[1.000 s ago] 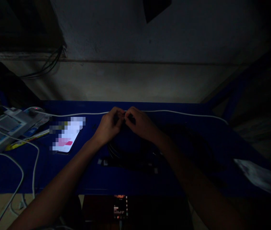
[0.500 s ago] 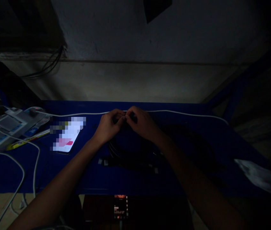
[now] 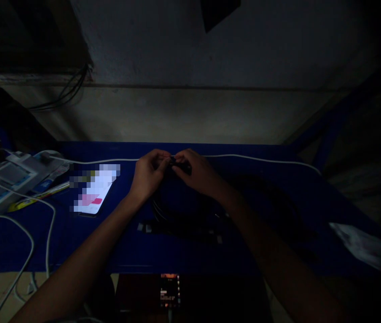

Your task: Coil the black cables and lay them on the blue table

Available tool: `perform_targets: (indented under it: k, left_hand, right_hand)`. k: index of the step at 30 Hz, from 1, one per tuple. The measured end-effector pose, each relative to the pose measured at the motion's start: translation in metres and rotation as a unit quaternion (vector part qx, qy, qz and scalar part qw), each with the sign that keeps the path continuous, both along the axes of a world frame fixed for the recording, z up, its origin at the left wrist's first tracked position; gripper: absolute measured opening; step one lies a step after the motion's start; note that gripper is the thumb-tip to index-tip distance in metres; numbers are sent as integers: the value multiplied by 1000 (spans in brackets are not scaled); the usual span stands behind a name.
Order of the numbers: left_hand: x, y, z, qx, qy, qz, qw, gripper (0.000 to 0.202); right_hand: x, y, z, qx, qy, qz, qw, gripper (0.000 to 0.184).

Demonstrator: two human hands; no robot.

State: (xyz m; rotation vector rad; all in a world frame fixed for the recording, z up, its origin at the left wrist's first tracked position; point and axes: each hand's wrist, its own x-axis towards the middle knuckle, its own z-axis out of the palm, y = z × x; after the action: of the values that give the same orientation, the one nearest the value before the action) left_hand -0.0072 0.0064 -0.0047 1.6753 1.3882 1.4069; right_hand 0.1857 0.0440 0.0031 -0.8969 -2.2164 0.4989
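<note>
My left hand point(image 3: 150, 172) is closed in a pinch, thumb and fingers bent round a dark piece of what looks like black cable. My right hand point(image 3: 197, 172) pinches the same dark piece, its fingertips almost touching the left ones. Below my hands a coil of black cable point(image 3: 158, 211) lies on the blue table point(image 3: 123, 251). Pale-ended plugs point(image 3: 146, 228) show at the coil's near side. Darkness hides much of the coil and exactly what is between my fingertips.
A lit phone point(image 3: 99, 193) lies to the left, beside a yellow packet point(image 3: 25, 204) and white power strips point(image 3: 18, 172). A white cord point(image 3: 264, 160) runs along the back. At the right is a pale plastic bag point(image 3: 358, 244); another lit screen point(image 3: 170, 291) shows below the table edge.
My left hand has shifted slightly left and its fingers have turned. The right fingertips have moved a little, and more of the dark piece shows between the hands.
</note>
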Motion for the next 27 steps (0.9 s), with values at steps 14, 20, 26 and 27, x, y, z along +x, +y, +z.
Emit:
perform_targets:
  k: [14,20,26,27]
  left_hand:
    - [-9,4,9,22,-26,65,997,15]
    - [-36,10,16,39,175,77,981,11]
    - [-63,10,16,8,336,114,935,14]
    - [-65,9,16,-8,360,117,926,12]
  right_hand:
    - [1,-4,5,6,-18,12,1000,17]
    - [2,-1,3,20,-59,0,998,17]
    - [5,1,-4,31,-95,-8,995,16]
    - [6,1,-6,29,-96,-8,995,16]
